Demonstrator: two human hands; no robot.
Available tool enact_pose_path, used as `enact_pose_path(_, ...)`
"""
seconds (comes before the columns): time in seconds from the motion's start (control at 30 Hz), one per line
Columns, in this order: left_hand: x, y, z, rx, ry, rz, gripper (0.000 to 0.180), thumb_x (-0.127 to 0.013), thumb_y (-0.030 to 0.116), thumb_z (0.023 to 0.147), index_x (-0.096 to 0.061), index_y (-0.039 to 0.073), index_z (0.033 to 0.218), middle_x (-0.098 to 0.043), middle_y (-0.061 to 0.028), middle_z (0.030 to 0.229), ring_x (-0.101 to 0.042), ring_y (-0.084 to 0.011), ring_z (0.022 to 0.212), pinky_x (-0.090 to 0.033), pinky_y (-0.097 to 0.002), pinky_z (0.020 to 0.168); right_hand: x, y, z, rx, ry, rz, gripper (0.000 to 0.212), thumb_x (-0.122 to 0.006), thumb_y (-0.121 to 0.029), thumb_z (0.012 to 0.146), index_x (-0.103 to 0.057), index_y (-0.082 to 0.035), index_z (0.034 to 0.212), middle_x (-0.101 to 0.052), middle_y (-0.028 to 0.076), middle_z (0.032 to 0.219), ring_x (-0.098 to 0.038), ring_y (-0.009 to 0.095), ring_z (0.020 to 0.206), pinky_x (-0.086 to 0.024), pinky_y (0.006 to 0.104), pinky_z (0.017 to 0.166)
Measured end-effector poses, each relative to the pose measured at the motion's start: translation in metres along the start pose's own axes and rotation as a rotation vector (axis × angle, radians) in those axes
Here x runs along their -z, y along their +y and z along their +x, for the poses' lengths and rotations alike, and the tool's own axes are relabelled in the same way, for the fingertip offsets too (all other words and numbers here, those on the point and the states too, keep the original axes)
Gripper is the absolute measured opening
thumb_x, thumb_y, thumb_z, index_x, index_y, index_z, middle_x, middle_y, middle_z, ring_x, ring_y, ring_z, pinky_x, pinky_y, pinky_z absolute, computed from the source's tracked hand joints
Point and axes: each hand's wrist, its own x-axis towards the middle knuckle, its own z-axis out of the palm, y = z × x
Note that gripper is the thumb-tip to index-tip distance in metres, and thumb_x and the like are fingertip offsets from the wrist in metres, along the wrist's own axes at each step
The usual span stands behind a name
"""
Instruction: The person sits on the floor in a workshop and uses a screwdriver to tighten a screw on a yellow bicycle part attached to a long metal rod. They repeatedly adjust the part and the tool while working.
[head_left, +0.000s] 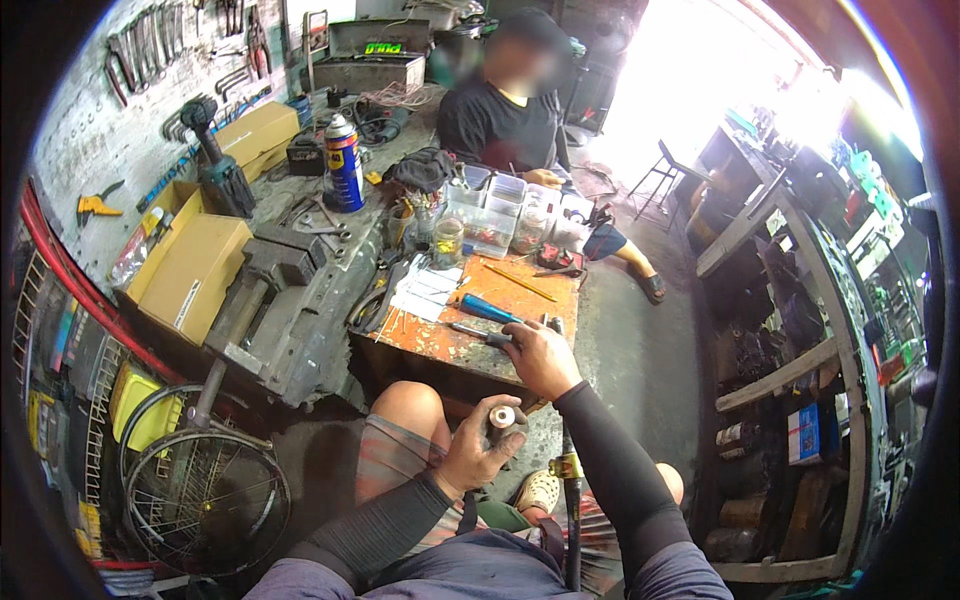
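My left hand (pixel 478 450) is wrapped round a short metal cylinder (pixel 502 417) whose pale round end, with a small centre, points up. It is held above my lap, between my knees. My right hand (pixel 543 362) reaches over the near right corner of the orange work table (pixel 420 345), its fingers closed on the end of a slim dark tool (pixel 480 334) lying there; the tool's exact kind cannot be made out. Just beyond that tool lies a blue-handled screwdriver (pixel 487 308). A yellow pencil (pixel 520 281) and a white paper sheet (pixel 428 290) are farther back.
Clear plastic boxes (pixel 485 225) of small parts and a glass jar (pixel 448 243) line the table's back. To the left are a bench vise (pixel 270 265), a blue spray can (pixel 343 165) and an impact wrench (pixel 215 160). A person (pixel 505 120) sits across; shelving (pixel 780 370) stands right.
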Motion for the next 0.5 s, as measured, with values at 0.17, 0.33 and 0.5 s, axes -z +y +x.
enact_pose_path(0.17, 0.005, 0.001, 0.002, 0.001, 0.046, 0.043, 0.048, -0.078, 0.023, 0.102, -0.057, 0.005, 0.141, -0.072, -0.0058, 0.115, -0.066, -0.0141, 0.107, -0.053, -0.0326, 0.097, -0.021, 0.004, 0.035, -0.017, -0.001, 0.046, 0.023, -0.071, -0.019, 0.097, -0.077, -0.006, 0.115, -0.076, 0.021, 0.108, -0.074, 0.040, 0.100, -0.058, 0.0501, 0.090)
enact_pose_path(0.33, 0.002, -0.002, 0.002, 0.020, 0.047, -0.034, 0.045, -0.077, 0.023, 0.102, -0.059, 0.004, 0.138, -0.071, -0.0066, 0.115, -0.065, -0.0146, 0.110, -0.052, -0.0327, 0.099, -0.036, 0.039, 0.075, -0.120, 0.132, 0.016, 0.021, -0.069, -0.016, 0.097, -0.079, -0.004, 0.111, -0.076, 0.022, 0.105, -0.074, 0.041, 0.100, -0.058, 0.0488, 0.091)
enact_pose_path(0.5, 0.003, 0.000, 0.006, 0.002, 0.039, -0.023, 0.044, -0.077, 0.024, 0.102, -0.060, 0.004, 0.137, -0.072, -0.0076, 0.115, -0.067, -0.0160, 0.109, -0.053, -0.0335, 0.098, -0.055, 0.064, 0.114, -0.073, 0.067, 0.059, 0.025, -0.067, -0.014, 0.096, -0.080, -0.005, 0.116, -0.077, 0.023, 0.103, -0.074, 0.043, 0.102, -0.058, 0.0502, 0.092)
